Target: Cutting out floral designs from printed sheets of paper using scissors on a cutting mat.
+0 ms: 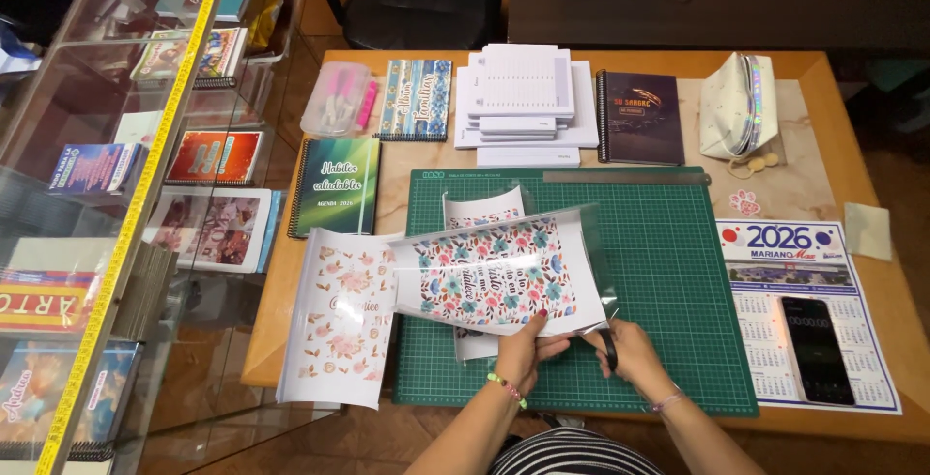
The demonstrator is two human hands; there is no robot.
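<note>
Head view: my left hand (524,347) grips the floral sheet (499,272) at its 6 o'clock edge over the green mat (668,272); my right hand (625,347) is closed on black scissors (608,347) at the sheet's 4 o'clock corner.

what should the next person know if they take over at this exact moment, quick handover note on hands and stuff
Left hand: grips the lower edge of the floral laminated sheet, holding it lifted over the green cutting mat.
Right hand: holds black scissors at the sheet's lower right corner.
Nearby: a pink floral sheet lies at the mat's left edge, and another printed sheet lies under the held one. A metal ruler rests along the mat's top.
Done: how far the cut has gone cannot be told.
Left: clear laminate margin shows along the sheet's right side.
</note>
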